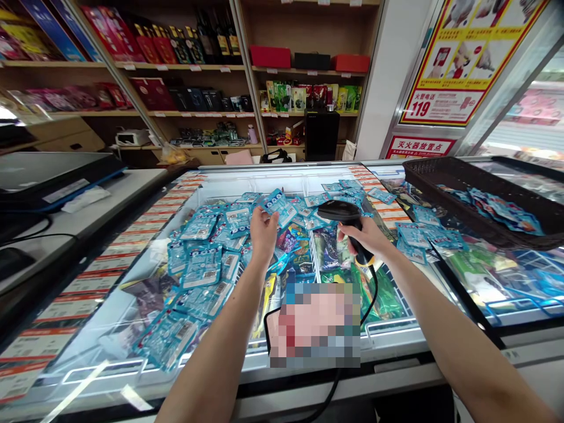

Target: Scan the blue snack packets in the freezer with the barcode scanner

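My left hand (263, 231) pinches a blue snack packet (278, 205) and lifts it off a pile of several like packets (202, 264) spread on the glass lid of a chest freezer (132, 282). My right hand (368, 235) is wrapped round the grip of a black barcode scanner (341, 212), its head pointing left toward the held packet. The scanner's cable (372, 294) runs down toward a phone-like device with a blurred screen (315, 323) lying on the lid.
A black plastic basket (445, 176) with more blue packets stands on the freezer at the right. More packets (414, 235) lie beside it. A counter with a black screen (48, 176) is at the left. Shelves of boxed goods (185, 59) fill the back wall.
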Demonstrator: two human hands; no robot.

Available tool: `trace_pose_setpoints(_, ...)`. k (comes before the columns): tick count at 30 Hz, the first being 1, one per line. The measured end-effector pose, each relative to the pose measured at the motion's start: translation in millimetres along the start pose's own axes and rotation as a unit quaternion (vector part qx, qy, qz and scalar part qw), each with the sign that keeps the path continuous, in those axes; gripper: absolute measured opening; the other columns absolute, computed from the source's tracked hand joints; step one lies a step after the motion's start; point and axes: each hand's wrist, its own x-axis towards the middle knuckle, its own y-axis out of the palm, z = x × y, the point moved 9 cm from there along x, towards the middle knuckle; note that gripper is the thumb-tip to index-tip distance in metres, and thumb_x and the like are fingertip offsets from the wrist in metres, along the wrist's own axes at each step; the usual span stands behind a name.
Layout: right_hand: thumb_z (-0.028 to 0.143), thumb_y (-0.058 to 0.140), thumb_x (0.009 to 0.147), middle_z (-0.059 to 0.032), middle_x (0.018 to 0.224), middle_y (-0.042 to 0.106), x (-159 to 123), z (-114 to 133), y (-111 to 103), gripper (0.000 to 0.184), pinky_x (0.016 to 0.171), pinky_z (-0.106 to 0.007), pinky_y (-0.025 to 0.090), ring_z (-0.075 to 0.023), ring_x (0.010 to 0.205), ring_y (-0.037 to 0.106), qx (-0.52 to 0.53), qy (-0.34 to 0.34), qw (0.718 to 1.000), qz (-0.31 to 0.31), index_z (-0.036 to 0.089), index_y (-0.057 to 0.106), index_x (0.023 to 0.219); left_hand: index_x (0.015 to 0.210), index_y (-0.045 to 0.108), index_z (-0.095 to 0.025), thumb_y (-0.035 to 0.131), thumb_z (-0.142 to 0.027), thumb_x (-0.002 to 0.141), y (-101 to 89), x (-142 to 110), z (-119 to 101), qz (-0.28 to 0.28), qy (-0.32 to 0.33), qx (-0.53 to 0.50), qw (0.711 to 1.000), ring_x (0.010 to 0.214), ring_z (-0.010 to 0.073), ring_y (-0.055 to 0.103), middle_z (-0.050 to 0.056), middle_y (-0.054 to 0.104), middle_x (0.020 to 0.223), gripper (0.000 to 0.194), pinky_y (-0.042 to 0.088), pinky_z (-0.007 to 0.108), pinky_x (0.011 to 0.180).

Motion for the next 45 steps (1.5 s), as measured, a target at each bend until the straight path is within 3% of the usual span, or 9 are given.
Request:
trace_pose_setpoints(4, 0.047, 0.059, 0.077, -0.0029, 0.051, 0.062, 2.5, -9.5, -14.2, 0.031, 0.039, -0.025, 0.042, -0.0143, 0.038, 0.054, 0.055, 0.015, 0.998, -0.042, 0.016, 0.061, 0.08, 0.097, 0.053, -0.018, 0.053, -0.031, 0.08, -32.1, 11.1, -11.9, -0.061, 0.039, 0.158, 0.985, 0.061, 0.016, 0.053, 0.0, 0.051, 0.066, 0.022, 0.048, 0.033, 0.068)
trace_pose_setpoints(7, 0.045, 0.06, 0.076, -0.0035, 0.053, 0.063, 3.1, -12.4, -18.0, 0.029, 0.038, -0.025, 0.042, -0.0146, 0.039, 0.054, 0.078, 0.021, 0.995, -0.052, 0.016, 0.061, 0.083, 0.103, 0.055, -0.015, 0.05, -0.026, 0.08, -50.7, 14.6, -16.9, -0.092, 0.037, 0.262, 0.96, 0.082, 0.0256, 0.058, 0.007, 0.055, 0.074, 0.026, 0.045, 0.042, 0.085)
trace_pose_setpoints(12, 0.046, 0.06, 0.076, -0.0034, 0.052, 0.062, 4.9, -14.8, -18.2, 0.03, 0.039, -0.026, 0.044, -0.0151, 0.039, 0.055, 0.069, 0.021, 0.996, -0.056, 0.017, 0.06, 0.081, 0.132, 0.04, -0.008, 0.047, -0.022, 0.082, -53.2, 7.8, -31.3, -0.092, 0.073, 0.363, 0.924, 0.108, 0.0348, 0.05, 0.022, 0.047, 0.117, 0.052, 0.042, 0.05, 0.092)
trace_pose_setpoints(17, 0.046, 0.061, 0.075, -0.0029, 0.052, 0.063, 8.2, -23.5, -20.1, 0.03, 0.039, -0.026, 0.045, -0.0149, 0.038, 0.055, 0.053, 0.03, 0.996, -0.063, 0.016, 0.061, 0.082, 0.131, 0.045, -0.019, 0.049, -0.02, 0.082, -46.8, -4.9, -49.4, -0.104, 0.113, 0.467, 0.871, 0.12, 0.0413, 0.038, 0.019, 0.038, 0.135, 0.049, 0.037, 0.058, 0.092)
trace_pose_setpoints(21, 0.046, 0.06, 0.077, -0.0038, 0.053, 0.063, 8.6, -25.9, -22.0, 0.03, 0.039, -0.026, 0.045, -0.015, 0.039, 0.055, 0.057, 0.031, 0.996, -0.062, 0.016, 0.061, 0.08, 0.13, 0.048, -0.025, 0.043, -0.02, 0.085, -17.7, -7.3, -52.2, -0.015, 0.167, 0.489, 0.856, 0.126, 0.0369, 0.037, 0.012, 0.039, 0.141, 0.046, 0.032, 0.056, 0.099)
trace_pose_setpoints(28, 0.044, 0.058, 0.078, -0.0076, 0.066, 0.068, 7.6, -15.9, -23.5, 0.029, 0.038, -0.025, 0.044, -0.0132, 0.039, 0.055, 0.055, 0.019, 0.997, -0.057, 0.015, 0.06, 0.074, 0.137, 0.043, -0.023, 0.035, -0.034, 0.092, 67.7, -7.1, -35.3, 0.175, 0.233, 0.431, 0.854, 0.133, 0.0297, 0.036, 0.015, 0.034, 0.147, 0.046, 0.025, 0.05, 0.107)
trace_pose_setpoints(33, 0.041, 0.057, 0.078, -0.0054, 0.063, 0.066, 6.8, -9.1, -24.5, 0.026, 0.037, -0.024, 0.042, -0.0126, 0.037, 0.054, 0.073, 0.009, 0.996, -0.053, 0.016, 0.058, 0.072, 0.14, 0.039, -0.02, 0.031, -0.041, 0.094, 109.9, 1.9, -22.7, 0.223, 0.216, 0.456, 0.834, 0.131, 0.0334, 0.039, 0.02, 0.034, 0.146, 0.052, 0.03, 0.051, 0.104)
trace_pose_setpoints(40, 0.042, 0.056, 0.079, -0.0035, 0.05, 0.061, 5.1, -7.3, -26.3, 0.028, 0.038, -0.023, 0.042, -0.0132, 0.038, 0.054, 0.066, 0.006, 0.997, -0.042, 0.015, 0.061, 0.073, 0.138, 0.044, -0.025, 0.032, -0.052, 0.091, 134.0, -13.2, -24.6, 0.246, 0.234, 0.477, 0.811, 0.119, 0.0341, 0.047, 0.014, 0.048, 0.134, 0.054, 0.037, 0.048, 0.096)
trace_pose_setpoints(45, 0.042, 0.059, 0.078, -0.0048, 0.06, 0.066, 6.7, -11.6, -28.4, 0.026, 0.036, -0.024, 0.042, -0.0131, 0.038, 0.055, 0.086, 0.007, 0.994, -0.061, 0.016, 0.061, 0.078, 0.12, 0.06, -0.028, 0.031, -0.057, 0.09, 130.5, -20.5, -40.7, 0.236, 0.231, 0.445, 0.832, 0.115, 0.0307, 0.048, 0.011, 0.055, 0.121, 0.05, 0.038, 0.044, 0.095)
